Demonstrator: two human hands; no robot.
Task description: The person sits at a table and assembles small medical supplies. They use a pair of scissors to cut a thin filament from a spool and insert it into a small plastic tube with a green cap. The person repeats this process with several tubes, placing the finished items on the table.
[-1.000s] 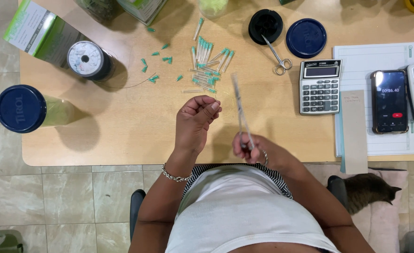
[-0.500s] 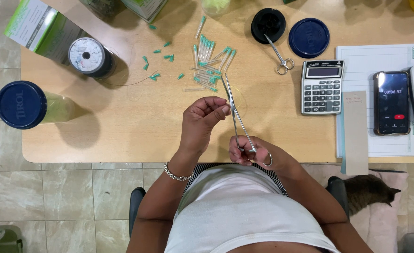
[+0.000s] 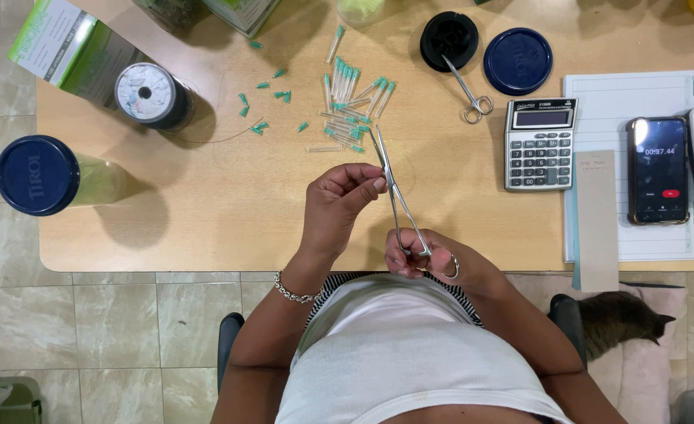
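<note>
My right hand (image 3: 429, 257) grips the ring handles of long thin metal forceps (image 3: 394, 188), whose tips point away from me toward the far side of the table. My left hand (image 3: 339, 200) hovers above the wooden table (image 3: 205, 212) with its fingertips pinched together against the forceps' shaft near the middle. Whether something tiny is between those fingers I cannot tell. Beyond the forceps' tips lies a scatter of several clear tubes with green caps (image 3: 351, 98), and loose green caps (image 3: 264, 102) lie to its left.
A spool of thin wire (image 3: 149, 94) and a blue-lidded jar (image 3: 37, 174) stand at left beside a green-and-white box (image 3: 56, 43). Further back: scissors (image 3: 468, 90), black spool (image 3: 449, 39), blue lid (image 3: 517, 60). At right: calculator (image 3: 540, 143), phone (image 3: 659, 169), notepad (image 3: 637, 94). A cat (image 3: 617, 322) sits by my chair.
My left hand moved right and closed its fingertips onto the forceps' shaft. The forceps' tips swung to the left while my right hand drew the handles nearer my body.
</note>
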